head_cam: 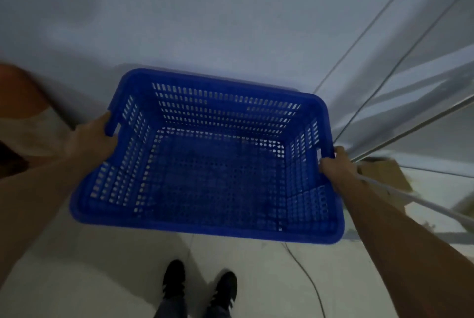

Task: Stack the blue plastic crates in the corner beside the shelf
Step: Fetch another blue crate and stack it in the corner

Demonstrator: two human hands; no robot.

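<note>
A blue perforated plastic crate fills the middle of the head view, open side up and empty. My left hand grips the handle slot on its left wall. My right hand grips the handle slot on its right wall. The crate is held above the floor, its far rim close to the pale wall. Through the holes in its base a darker blue shape shows beneath; I cannot tell if that is another crate. The room is dim and the image is blurred.
A metal shelf frame stands at the right, against the wall. A cardboard box lies by its foot. A brown object sits at the left. A thin cable runs across the pale floor near my two black shoes.
</note>
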